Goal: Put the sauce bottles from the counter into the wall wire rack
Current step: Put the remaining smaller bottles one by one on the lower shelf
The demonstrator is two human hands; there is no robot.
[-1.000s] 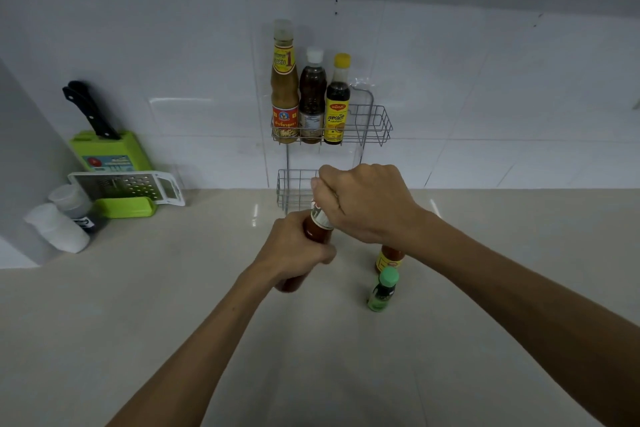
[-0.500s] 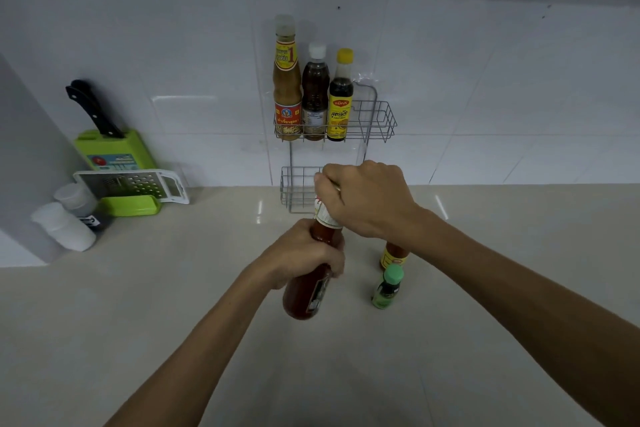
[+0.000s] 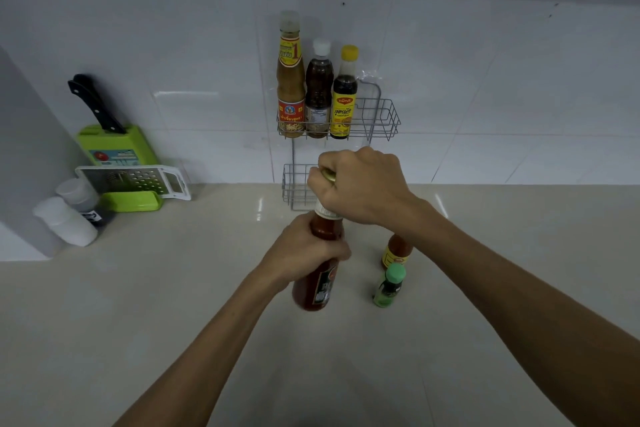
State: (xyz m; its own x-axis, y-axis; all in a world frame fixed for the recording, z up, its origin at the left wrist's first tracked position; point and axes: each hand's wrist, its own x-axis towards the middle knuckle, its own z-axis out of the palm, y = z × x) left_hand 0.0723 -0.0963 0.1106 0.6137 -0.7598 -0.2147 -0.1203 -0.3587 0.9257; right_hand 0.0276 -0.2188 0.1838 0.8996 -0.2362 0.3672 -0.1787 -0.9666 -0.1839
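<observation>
A tall red sauce bottle (image 3: 317, 288) hangs above the counter, tilted. My left hand (image 3: 304, 251) grips its body and my right hand (image 3: 360, 184) is closed over its gold cap. A wire rack (image 3: 384, 114) is fixed to the tiled wall; its upper shelf holds three bottles: a tall amber one (image 3: 290, 80), a dark one with a white cap (image 3: 318, 94) and a yellow-capped one (image 3: 343, 97). The lower shelf (image 3: 294, 187) is partly hidden by my right hand. On the counter stand a small orange bottle (image 3: 396, 251) and a small green bottle (image 3: 389, 286).
At the far left a green knife block (image 3: 114, 146) holds a black-handled knife (image 3: 93, 102). A white grater (image 3: 138, 178) leans against it, and white-capped containers (image 3: 65, 224) lie beside it. A grey wall panel (image 3: 20, 156) closes the left side.
Both hands have lifted the red bottle higher off the counter. More of its body and label shows below my left hand than before.
</observation>
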